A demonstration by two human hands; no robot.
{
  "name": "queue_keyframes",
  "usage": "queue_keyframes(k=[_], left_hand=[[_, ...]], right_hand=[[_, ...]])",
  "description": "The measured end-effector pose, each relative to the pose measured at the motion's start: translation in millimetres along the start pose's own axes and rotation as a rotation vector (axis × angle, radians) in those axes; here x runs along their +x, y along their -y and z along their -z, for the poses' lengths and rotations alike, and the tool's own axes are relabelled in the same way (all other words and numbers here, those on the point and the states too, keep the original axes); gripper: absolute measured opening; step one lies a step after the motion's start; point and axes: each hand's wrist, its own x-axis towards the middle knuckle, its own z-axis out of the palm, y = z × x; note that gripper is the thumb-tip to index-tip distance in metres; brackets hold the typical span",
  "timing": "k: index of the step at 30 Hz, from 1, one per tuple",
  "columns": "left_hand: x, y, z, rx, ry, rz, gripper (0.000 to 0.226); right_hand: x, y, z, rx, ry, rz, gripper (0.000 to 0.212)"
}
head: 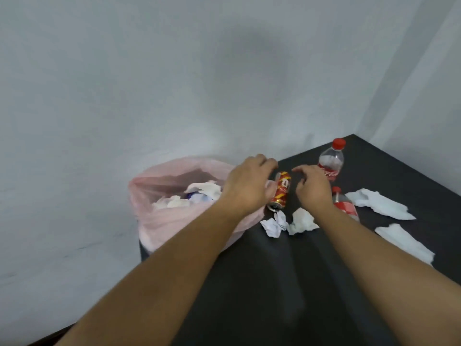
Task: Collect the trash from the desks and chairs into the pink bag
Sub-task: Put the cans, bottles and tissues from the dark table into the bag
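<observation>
Two hands hover over a can beside the pink bag, at the centre of the frame.

Both forearms reach forward from the lower edge. The left hand point(249, 186) is palm down with bent fingers, just left of the lying can point(280, 191); if its thumb touches the can, I cannot tell. The right hand point(313, 188) hangs just right of the can, fingers loosely curved, holding nothing. The pink bag point(154, 221) stands open at centre left on the dark desk point(249, 283), with white paper inside. Two bottles point(330, 161) and crumpled tissues point(274, 224) lie on the right.
</observation>
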Motion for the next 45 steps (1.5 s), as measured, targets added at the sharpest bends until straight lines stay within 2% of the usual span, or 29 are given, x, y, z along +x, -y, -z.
queue_keyframes(k=[2, 5, 9, 11, 13, 15, 17, 18, 20, 21, 22, 25, 28, 30, 33, 36, 39, 42, 45], left_hand=[[2.7, -28.2, -33.9, -0.125, 0.033, -0.062, 0.031], [-4.8, -44.9, -93.4, -0.192, 0.169, -0.018, 0.032], [-20.1, -26.6, -155.5, 0.025, 0.517, 0.173, 0.071], [-24.2, -12.3, -173.9, 0.126, 0.615, 0.204, 0.077], [-30.6, -3.1, -185.2, 0.122, 0.687, 0.218, 0.072], [-36.2, 1.3, -191.4, 0.084, 0.681, 0.226, 0.058], [-40.1, 0.1, -191.9, 0.072, 0.668, 0.244, 0.045], [-38.3, -2.6, -191.1, 0.076, 0.706, 0.257, 0.042], [-32.1, -10.3, -185.8, 0.103, 0.853, 0.274, 0.042], [-26.3, -16.3, -180.1, 0.099, 0.875, 0.285, 0.041], [-19.7, -23.1, -173.4, 0.078, 0.836, 0.283, 0.037], [-4.0, -43.3, -130.7, -0.007, 0.564, 0.229, 0.029], [3.5, -52.4, -75.6, -0.193, 0.071, 0.112, 0.014], [1.4, -43.1, -36.3, -0.280, -0.169, 0.122, 0.014], [-6.7, -7.3, 9.0, -0.233, -0.357, 0.214, 0.024], [-25.9, 44.8, 38.5, -0.122, -0.377, 0.375, 0.017], [-47.0, 88.5, 43.8, -0.074, -0.219, 0.530, 0.008], [-68.6, 119.4, 41.6, -0.009, 0.003, 0.584, 0.021], [-79.0, 136.4, 46.4, 0.031, 0.049, 0.549, 0.033]], right_hand=[[-1.5, -31.9, -6.0, -0.084, 0.114, -0.040, 0.050], [-10.1, -72.2, -17.3, -0.153, 0.313, -0.090, 0.065], [-26.4, -98.4, -33.5, -0.311, 0.569, -0.039, 0.066], [-38.0, -109.7, -42.9, -0.364, 0.633, -0.032, 0.058], [-51.6, -118.8, -49.7, -0.402, 0.636, -0.035, 0.045], [-50.6, -116.2, -52.2, -0.447, 0.666, -0.055, 0.038], [-44.3, -114.9, -48.9, -0.393, 0.803, -0.205, 0.039], [-41.1, -116.9, -46.5, -0.352, 0.813, -0.268, 0.044], [-34.1, -111.2, -38.2, -0.282, 0.775, -0.374, 0.050], [-28.5, -105.3, -33.5, -0.262, 0.682, -0.374, 0.042], [-27.5, -105.8, -29.2, -0.234, 0.567, -0.319, 0.033], [-21.8, -91.0, -4.7, -0.182, 0.283, -0.157, 0.027], [-4.7, -55.2, 20.2, -0.013, 0.003, -0.038, 0.020], [3.6, -24.2, 31.9, 0.062, -0.094, 0.049, 0.018], [8.6, 25.4, 35.2, 0.128, -0.107, 0.147, 0.016], [0.4, 76.2, 16.7, 0.175, -0.046, 0.271, 0.015], [-14.0, 104.6, -14.2, 0.140, 0.119, 0.351, 0.019], [-31.1, 111.6, -41.9, 0.040, 0.346, 0.312, 0.035], [-36.8, 115.4, -47.9, 0.053, 0.323, 0.219, 0.040]])
